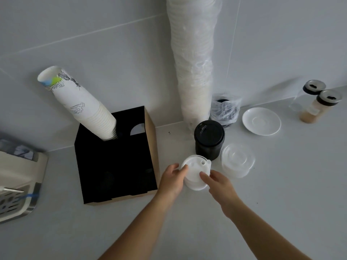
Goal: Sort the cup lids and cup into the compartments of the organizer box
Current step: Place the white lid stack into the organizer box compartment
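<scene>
A black organizer box [142, 190] with brown cardboard sides stands on the white counter, left of centre. A tall stack of white paper cups [82, 106] leans out of its back left compartment. Right of the box, a stack of white lids [195, 170] sits on the counter. My left hand [171, 180] grips its left edge and my right hand [218, 182] grips its right edge. A stack of black lids [209, 140] stands just behind it. A stack of clear lids [237, 160] lies to the right.
A long plastic sleeve of white lids [193, 68] leans on the wall behind. A bag of dark items [225, 111], a white saucer [261, 121] and two shaker jars [315, 103] are at the back right. A coffee machine [18, 184] is at the left edge.
</scene>
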